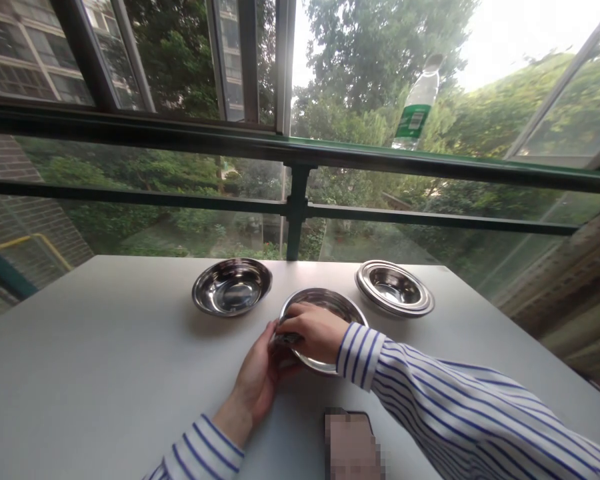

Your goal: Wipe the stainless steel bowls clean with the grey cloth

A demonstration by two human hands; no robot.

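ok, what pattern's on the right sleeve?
The right sleeve is white with thin blue stripes, shown best in the head view.

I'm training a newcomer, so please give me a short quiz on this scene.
1. What pattern is on the sleeve?
2. True or false: the right hand is over the middle steel bowl.
3. What is the green-labelled thing at the top of the view: A) a tin can, B) a plastic bottle, C) a book?

Key: 1 blue stripes on white; 2 true; 3 B.
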